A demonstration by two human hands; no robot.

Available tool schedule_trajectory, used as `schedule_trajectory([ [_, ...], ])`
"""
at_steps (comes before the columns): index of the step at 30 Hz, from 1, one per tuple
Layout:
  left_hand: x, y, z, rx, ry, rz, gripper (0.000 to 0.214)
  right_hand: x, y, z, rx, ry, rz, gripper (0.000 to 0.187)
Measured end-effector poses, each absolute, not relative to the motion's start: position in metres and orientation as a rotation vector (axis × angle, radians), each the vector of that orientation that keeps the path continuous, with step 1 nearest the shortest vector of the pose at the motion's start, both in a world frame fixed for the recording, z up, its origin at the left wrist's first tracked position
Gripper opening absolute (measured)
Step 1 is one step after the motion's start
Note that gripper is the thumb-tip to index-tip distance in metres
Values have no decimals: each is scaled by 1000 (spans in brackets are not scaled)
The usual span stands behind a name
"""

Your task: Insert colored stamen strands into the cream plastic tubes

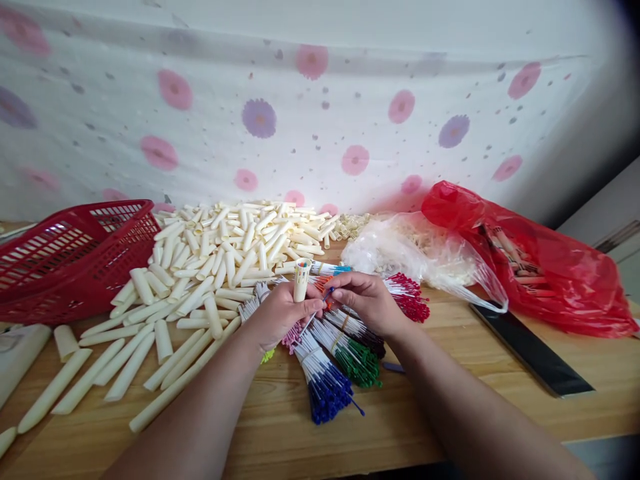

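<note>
Left hand (280, 315) and right hand (369, 301) close together above a wooden table (273, 427).
Nearest lies a blue-tipped bundle (327, 393), then a green-tipped bundle (361, 361); over them the left hand grips a cream tube (301, 283) upright, while the right pinches a blue-headed stick (330, 291) just beside it. Beyond spreads a heap of cream tubes (225, 247), between a red basket (75, 267) and a clear bag (400, 243); behind hangs a flowered sheet (300, 113).

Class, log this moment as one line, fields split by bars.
left hand: holds tube | right hand: pinches blue-tipped stick | on table: stick bundles, tube pile, basket
</note>
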State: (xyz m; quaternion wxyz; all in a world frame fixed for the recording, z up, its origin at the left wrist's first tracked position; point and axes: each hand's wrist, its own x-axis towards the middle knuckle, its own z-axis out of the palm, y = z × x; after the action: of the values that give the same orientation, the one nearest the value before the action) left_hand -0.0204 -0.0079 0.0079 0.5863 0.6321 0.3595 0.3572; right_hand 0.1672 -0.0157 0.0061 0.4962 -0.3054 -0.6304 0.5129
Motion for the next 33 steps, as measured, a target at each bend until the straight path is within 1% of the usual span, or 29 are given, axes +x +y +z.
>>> schedule_trajectory([
  [2, -19, -8, 7, 1514, 868, 847, 23, 167, -18, 9, -759, -1600, 1117, 15],
  [4, -18, -7, 6, 1583, 984, 961, 23, 169, -23, 15, -774, -1643, 923, 11],
  [7, -18, -5, 3, 1698, 1165, 1213, 23, 175, -41, 31, -705, -1513, 420, 4],
  [9, -18, -4, 1, 1791, 1145, 1284, 25, 182, -58, 42, -591, -1389, 103, 11],
  [11, -18, -4, -1, 1901, 1045, 1296, 27, 189, -77, 51, -532, -1419, -63, 16],
  [15, -16, -3, -2, 2041, 816, 1299, 21, 196, -102, 59, -513, -1738, -146, 20],
  [18, -15, -2, -4, 2071, 738, 1291, 19, 191, -103, 62, -470, -1830, -168, 19],
  [23, -15, 1, -8, 2125, 690, 1306, 16, 184, -95, 65, -499, -1855, -169, 15],
  [29, -15, 0, -8, 2199, 680, 1287, 8, 185, -98, 66, -505, -1877, -164, 16],
  [33, -14, -3, -5, 2196, 733, 1234, 14, 179, -92, 60, -496, -1896, -172, 13],
])
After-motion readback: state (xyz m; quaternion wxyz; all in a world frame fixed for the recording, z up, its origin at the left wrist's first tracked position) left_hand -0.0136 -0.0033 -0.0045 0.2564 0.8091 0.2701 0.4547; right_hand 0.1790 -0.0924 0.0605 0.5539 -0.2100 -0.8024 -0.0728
